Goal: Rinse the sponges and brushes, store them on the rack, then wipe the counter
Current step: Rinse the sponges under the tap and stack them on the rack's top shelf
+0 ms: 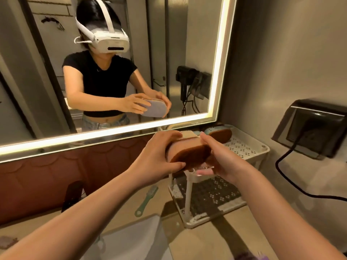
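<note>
Green brush (146, 200) lies on table (120, 214), lower left, untouched. We hold a sponge (189, 153) w/ both hands: left hand (159, 156) clamps its near end, right hand (219, 158) grips the right side. Long axis runs away from us twd rack (249, 147) top tier, just beyond-right, where another sponge (219, 135) sits. Right hand nearer rack.
</note>
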The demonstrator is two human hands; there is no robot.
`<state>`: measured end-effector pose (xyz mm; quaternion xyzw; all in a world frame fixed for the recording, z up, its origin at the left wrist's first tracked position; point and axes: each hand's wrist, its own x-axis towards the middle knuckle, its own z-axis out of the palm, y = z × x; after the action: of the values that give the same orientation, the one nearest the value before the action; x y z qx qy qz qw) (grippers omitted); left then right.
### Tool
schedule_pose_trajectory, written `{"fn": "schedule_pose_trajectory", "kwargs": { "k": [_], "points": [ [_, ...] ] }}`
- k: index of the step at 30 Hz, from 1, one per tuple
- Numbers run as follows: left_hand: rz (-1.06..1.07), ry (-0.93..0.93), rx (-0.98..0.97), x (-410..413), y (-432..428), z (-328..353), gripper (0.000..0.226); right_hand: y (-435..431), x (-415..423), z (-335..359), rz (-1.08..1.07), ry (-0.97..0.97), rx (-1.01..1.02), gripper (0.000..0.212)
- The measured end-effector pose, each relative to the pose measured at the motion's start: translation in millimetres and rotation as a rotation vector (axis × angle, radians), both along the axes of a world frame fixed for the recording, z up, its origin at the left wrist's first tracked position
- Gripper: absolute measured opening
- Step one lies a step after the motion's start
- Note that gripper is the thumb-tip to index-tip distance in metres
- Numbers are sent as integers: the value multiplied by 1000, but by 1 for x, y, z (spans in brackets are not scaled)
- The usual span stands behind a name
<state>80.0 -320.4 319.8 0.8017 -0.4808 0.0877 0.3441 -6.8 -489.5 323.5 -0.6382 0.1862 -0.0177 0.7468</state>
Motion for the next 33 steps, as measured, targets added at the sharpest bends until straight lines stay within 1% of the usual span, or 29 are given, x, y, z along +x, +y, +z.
{"fn": "schedule_pose_trajectory", "kwargs": {
  "k": [2, 4, 8, 9, 11, 12, 13, 16, 17, 19, 22, 27, 29, 33],
  "points": [
    [-41, -76, 13, 2, -23, 3, 68, -14, 8, 3, -73, -12, 38, 21],
    [-52, -106, 19, 5, -44, 7, 70, -27, 16, 3, -139, -48, -31, 23],
    [-47, -45, -9, 11, -79, 8, 90, -58, 28, 1, -324, -146, -107, 22],
    [-20, -39, -15, 12, -87, 6, 89, -66, 31, 0, -369, -155, -108, 24],
    [63, -39, -25, 13, -99, -3, 76, -81, 34, -4, -456, -154, -88, 28],
    [109, -41, 2, 14, -104, -9, 67, -88, 36, -7, -496, -141, -78, 31],
    [153, -39, 69, 17, -108, -15, 61, -95, 38, -10, -529, -121, -79, 34],
    [214, -24, 371, 24, -115, -38, 59, -111, 44, -18, -616, -62, -150, 40],
    [214, -22, 438, 26, -116, -43, 59, -117, 46, -20, -645, -57, -174, 41],
    [212, -22, 483, 28, -118, -51, 58, -128, 50, -22, -696, -42, -223, 42],
    [221, -39, 446, 27, -119, -55, 57, -144, 53, -23, -703, 19, -340, 43],
    [233, -56, 411, 26, -120, -60, 56, -159, 59, -36, -605, 164, -490, 41],
    [238, -71, 400, 26, -119, -61, 55, -158, 63, -37, -548, 182, -489, 39],
    [244, -81, 387, 25, -117, -63, 55, -153, 69, -40, -490, 218, -402, 36]
  ]
}}
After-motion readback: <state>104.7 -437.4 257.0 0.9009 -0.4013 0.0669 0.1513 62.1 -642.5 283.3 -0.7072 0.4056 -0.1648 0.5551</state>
